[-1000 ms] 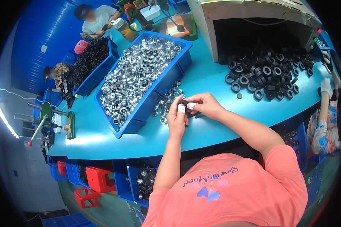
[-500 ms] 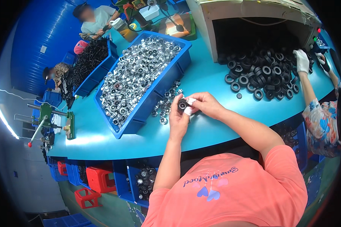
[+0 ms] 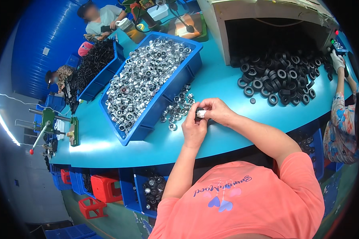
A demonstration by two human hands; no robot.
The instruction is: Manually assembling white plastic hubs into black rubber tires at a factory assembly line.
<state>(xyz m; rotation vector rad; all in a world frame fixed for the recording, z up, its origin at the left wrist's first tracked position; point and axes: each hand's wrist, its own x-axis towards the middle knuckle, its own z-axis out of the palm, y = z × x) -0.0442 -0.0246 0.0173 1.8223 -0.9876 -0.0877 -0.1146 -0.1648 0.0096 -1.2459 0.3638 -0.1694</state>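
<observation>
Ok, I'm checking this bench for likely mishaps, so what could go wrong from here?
The small dark part, largely covered by the left hand and right hand, could slip if the grip loosens.

Loose silver parts lie outside the blue bin, close to the left hand, so a stray movement might scatter them.

The black rings sit in a loose heap on the teal table; some might roll if bumped.

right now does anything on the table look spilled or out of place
Some silvery wheel-like parts lie loose on the turquoise tabletop, outside the blue bin, possibly spilled. A small dark disc sits alone, apart from the heap of black rings.
</observation>
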